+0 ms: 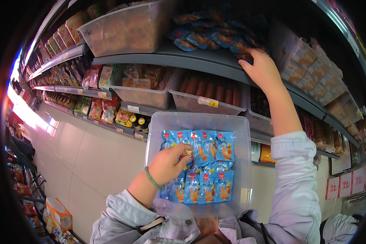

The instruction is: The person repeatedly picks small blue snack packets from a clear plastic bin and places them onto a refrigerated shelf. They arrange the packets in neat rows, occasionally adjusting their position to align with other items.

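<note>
A clear plastic tub (pixel 242 170) is right in front of my body, with blue snack pouches (pixel 208 186) lined up inside in rows. Over the tub's left side, my left hand (pixel 170 158) has its fingertips at the upper row of pouches; thumb and forefinger are apart with nothing seen between them. A jade-green bangle (pixel 152 180) circles that wrist. My right hand (pixel 259 65) reaches onto the dark upper shelf (pixel 198 61), at the front of a loose pile of similar blue pouches (pixel 221 38). Its fingertips are partly lost in shadow, so a grip cannot be made out.
Left of the pile stands a bin of packaged food (pixel 122 33); to the right are stacked packs (pixel 314 73). Below the shelf, a bin (pixel 209 102) holds dark brown sticks. An orange-and-white carton (pixel 59 213) is at lower left, and part of another person (pixel 338 228) at lower right.
</note>
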`<state>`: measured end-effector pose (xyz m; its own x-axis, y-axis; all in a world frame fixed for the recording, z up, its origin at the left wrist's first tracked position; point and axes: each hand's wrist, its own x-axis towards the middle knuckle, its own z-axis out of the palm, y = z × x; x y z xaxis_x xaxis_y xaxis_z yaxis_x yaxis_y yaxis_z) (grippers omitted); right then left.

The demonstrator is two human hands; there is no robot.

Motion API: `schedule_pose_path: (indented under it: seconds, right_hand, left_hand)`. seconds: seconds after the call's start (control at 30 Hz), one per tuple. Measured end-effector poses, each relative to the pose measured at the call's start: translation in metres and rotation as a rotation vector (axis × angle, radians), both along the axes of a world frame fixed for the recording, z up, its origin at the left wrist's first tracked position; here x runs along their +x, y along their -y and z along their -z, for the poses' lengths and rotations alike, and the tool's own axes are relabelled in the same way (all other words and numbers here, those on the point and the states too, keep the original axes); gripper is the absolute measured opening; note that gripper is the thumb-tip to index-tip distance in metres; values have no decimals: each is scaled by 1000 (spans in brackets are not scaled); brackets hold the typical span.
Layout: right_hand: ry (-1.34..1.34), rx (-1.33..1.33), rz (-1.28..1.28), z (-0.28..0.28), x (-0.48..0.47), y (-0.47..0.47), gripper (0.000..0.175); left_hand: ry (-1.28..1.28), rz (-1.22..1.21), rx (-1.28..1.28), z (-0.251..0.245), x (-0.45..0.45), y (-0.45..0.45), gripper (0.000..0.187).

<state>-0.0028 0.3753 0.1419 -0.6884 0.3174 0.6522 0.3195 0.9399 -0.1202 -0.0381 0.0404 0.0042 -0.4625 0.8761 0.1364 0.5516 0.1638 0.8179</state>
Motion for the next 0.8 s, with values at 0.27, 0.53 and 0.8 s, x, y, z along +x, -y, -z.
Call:
schedule_pose_path:
  seconds: [0.27,0.53,0.8]
  right_hand:
    - [-28,239,86,2,-3,-7,16]
    - [-390,238,-222,38,82,65,7]
    - [-30,34,-862,100,115,170,28]
  left_hand:
    - [90,-2,43,3,-2,4,28]
    - [753,13,129,5,-7,3,42]
    - [1304,194,359,0,-10,4,61]
